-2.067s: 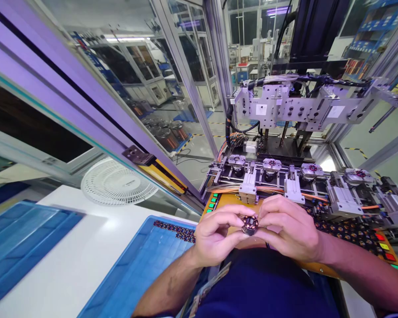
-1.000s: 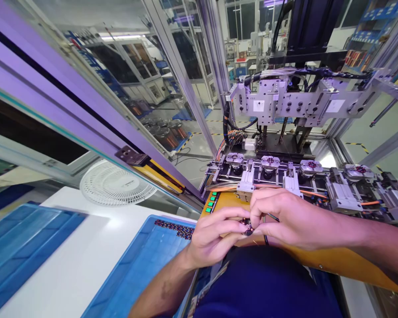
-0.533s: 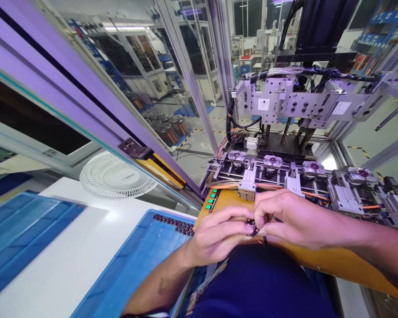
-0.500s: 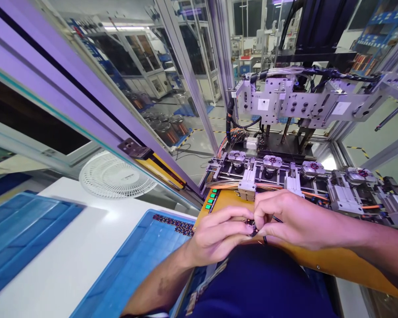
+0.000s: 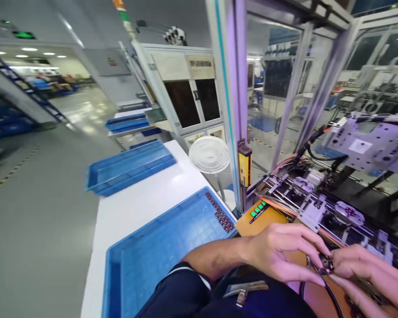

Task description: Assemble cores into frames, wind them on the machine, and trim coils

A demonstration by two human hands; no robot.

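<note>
My left hand (image 5: 278,254) is closed at the fingertips on a small dark part (image 5: 325,263) with shiny, coppery glints. Against the other side of the part, my right hand (image 5: 368,267) also pinches with thumb and fingers. Much of the part is hidden by the fingers, so its exact kind cannot be made out. A black cable (image 5: 331,293) hangs just below the fingertips. Both hands are above the orange-yellow machine panel (image 5: 268,225), in front of the row of metal fixtures (image 5: 349,213).
A blue tray (image 5: 112,265) on the white table (image 5: 132,216) bears rows of small dark parts (image 5: 223,218) along its right end. Behind are another blue tray (image 5: 129,172) and a white fan (image 5: 209,154). A machine frame post (image 5: 240,88) rises near the yellow sensor (image 5: 245,165).
The view has swung left, bringing the tray, floor and aisle into sight. In the picture, both hands now appear further right and lower, still together at the small dark part.
</note>
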